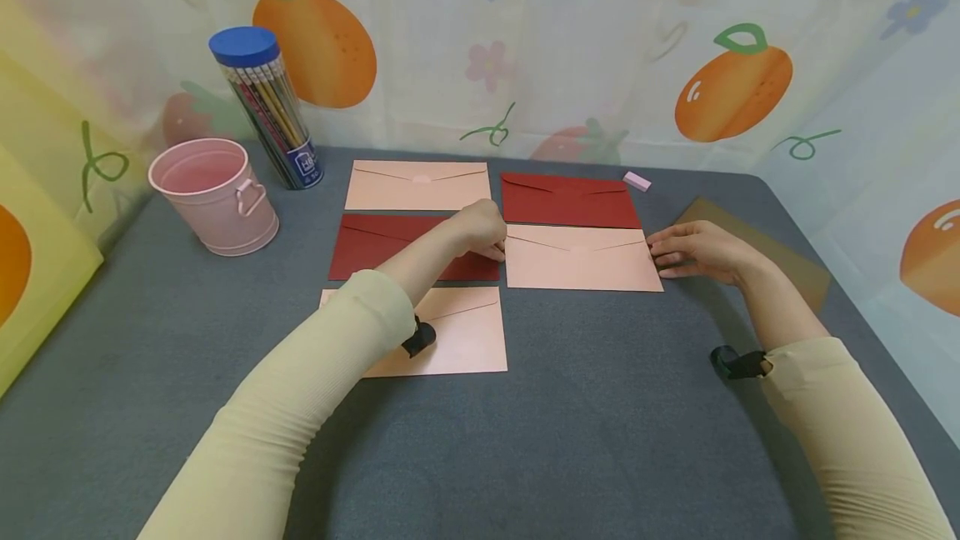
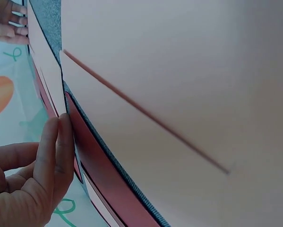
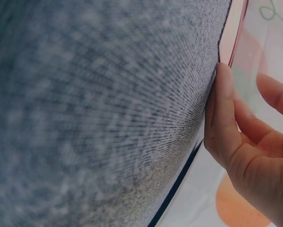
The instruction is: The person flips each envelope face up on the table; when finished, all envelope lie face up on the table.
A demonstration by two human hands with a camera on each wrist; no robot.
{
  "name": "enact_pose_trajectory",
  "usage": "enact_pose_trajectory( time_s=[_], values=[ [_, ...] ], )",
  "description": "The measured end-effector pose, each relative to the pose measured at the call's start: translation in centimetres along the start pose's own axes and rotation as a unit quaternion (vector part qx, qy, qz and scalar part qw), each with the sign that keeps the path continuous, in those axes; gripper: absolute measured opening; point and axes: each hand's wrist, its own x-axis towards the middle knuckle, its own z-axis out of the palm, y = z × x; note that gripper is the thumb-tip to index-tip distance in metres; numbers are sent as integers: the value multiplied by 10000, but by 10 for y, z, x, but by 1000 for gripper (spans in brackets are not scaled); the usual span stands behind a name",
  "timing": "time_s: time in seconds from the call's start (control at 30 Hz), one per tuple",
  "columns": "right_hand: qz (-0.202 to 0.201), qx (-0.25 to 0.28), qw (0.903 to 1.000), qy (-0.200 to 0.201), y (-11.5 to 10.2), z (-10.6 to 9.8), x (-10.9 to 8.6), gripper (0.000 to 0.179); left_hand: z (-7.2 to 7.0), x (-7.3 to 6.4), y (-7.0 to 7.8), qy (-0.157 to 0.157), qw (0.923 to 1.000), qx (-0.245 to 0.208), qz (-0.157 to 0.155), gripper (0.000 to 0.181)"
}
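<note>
Fingertips of my left hand (image 1: 480,227) touch the left edge of a pale pink envelope (image 1: 573,269) in the head view. At that envelope's opposite short edge, my right hand (image 1: 697,250) touches with its fingers extended. The left wrist view shows the left hand (image 2: 35,175) with fairly straight fingers at the envelope's edge. In the right wrist view, the right hand (image 3: 254,146) has its fingertips against the edge, thumb apart. A dark red envelope (image 1: 573,200) lies directly behind. Under the left forearm are another red envelope (image 1: 367,248) and a pink envelope (image 1: 465,340), both partly hidden.
Another pink envelope (image 1: 416,190) lies at the back left of the group. An olive-brown envelope (image 1: 765,244) lies beyond the right hand, near a small pink eraser-like block (image 1: 637,181). A pink bucket (image 1: 225,215) and a pencil tub (image 1: 273,111) stand at left.
</note>
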Motion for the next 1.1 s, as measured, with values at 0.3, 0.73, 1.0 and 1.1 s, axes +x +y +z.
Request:
enact_pose_trajectory(
  time_s=[0.3, 0.73, 1.0, 1.1],
  values=[
    [-22, -37, 10000, 37, -1, 0, -1, 54, 34, -133, 113, 511, 9940, 136, -954, 35],
    [-274, 109, 9977, 614, 10, -13, -14, 56, 48, -108, 97, 864, 9943, 622, -65, 45],
    [-258, -218, 9899, 1375, 32, -36, -29, 55, 68, -103, 102, 635, 9979, -153, 44, 39],
    [-232, 6, 9853, 1691, 44, -49, -38, 39, 74, -101, 103, 510, 9981, -341, 57, 38]
  ],
)
